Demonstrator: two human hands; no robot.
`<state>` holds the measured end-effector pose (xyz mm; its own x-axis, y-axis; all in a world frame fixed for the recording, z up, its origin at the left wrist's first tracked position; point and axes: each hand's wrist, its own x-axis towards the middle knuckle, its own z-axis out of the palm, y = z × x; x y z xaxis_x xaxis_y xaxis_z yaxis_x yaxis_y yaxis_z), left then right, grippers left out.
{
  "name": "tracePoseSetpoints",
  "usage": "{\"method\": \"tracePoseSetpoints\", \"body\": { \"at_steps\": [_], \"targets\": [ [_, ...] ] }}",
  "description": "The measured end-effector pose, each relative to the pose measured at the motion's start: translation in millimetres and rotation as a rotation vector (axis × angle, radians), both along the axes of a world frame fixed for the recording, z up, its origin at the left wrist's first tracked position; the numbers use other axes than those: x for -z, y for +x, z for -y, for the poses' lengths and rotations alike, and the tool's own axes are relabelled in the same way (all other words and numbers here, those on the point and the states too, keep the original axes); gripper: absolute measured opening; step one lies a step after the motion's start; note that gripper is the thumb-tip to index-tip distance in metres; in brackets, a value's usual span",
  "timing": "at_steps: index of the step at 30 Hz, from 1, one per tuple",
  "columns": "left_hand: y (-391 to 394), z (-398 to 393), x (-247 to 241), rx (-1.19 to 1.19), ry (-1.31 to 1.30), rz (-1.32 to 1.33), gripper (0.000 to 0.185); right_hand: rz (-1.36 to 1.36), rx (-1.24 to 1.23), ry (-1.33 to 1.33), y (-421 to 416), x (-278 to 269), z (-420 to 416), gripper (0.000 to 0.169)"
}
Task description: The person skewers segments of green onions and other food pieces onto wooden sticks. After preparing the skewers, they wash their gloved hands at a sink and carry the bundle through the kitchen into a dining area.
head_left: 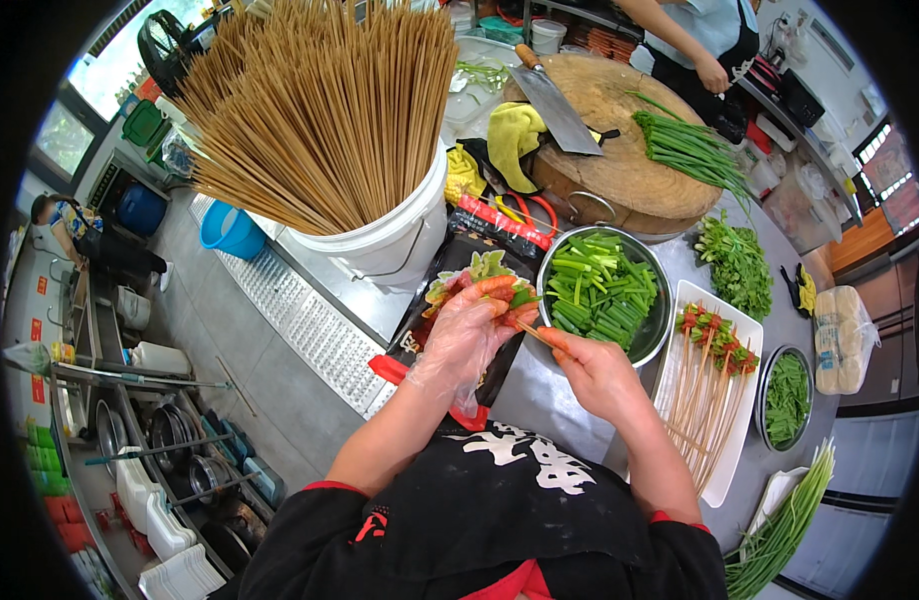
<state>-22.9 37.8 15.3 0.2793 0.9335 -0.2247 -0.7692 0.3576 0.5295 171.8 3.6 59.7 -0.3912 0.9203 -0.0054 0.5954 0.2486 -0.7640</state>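
Observation:
My left hand (pixel 471 326), in a clear plastic glove, holds red marinated meat and a piece of green vegetable. Bare, my right hand (pixel 591 367) grips a wooden skewer (pixel 533 331) whose far end meets the food in the left. Behind the left hand lies a black and red printed bag (pixel 516 259). A steel bowl (pixel 657 341) of cut green stalks (pixel 598 289) stands just beyond the right hand. Right of it, a white tray (pixel 729 480) bears several skewers threaded with red meat and green pieces (pixel 718 341). Many bare skewers (pixel 324 112) fill a white bucket (pixel 399 255).
A cleaver (pixel 553 109) and long green stalks (pixel 684 146) lie on a round wooden chopping block (pixel 617 176). Leafy herbs (pixel 735 266), another bowl of greens (pixel 786 397) and a bundle of long stalks (pixel 786 532) are at the right. A co-worker (pixel 699 52) stands beyond the block; another person (pixel 92 232) is far left.

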Motion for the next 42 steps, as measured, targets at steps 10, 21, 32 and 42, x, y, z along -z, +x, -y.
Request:
{"method": "tracePoseSetpoints", "body": {
  "at_steps": [10, 21, 32, 42],
  "targets": [
    [2, 0, -4, -0.006, -0.059, -0.003, 0.030, -0.160, 0.087, 0.111, -8, 11, 5, 0.030],
    [7, 0, -3, -0.015, -0.052, -0.032, 0.027, -0.135, 0.161, 0.169, -15, 20, 4, 0.034],
    [13, 2, -6, -0.095, 0.001, -0.134, 0.027, -0.148, 0.189, 0.259, -24, 30, 3, 0.035],
    [19, 1, 1, -0.134, 0.027, -0.390, 0.027, -0.240, 0.229, 0.183, -29, 29, 1, 0.033]
  ]
}}
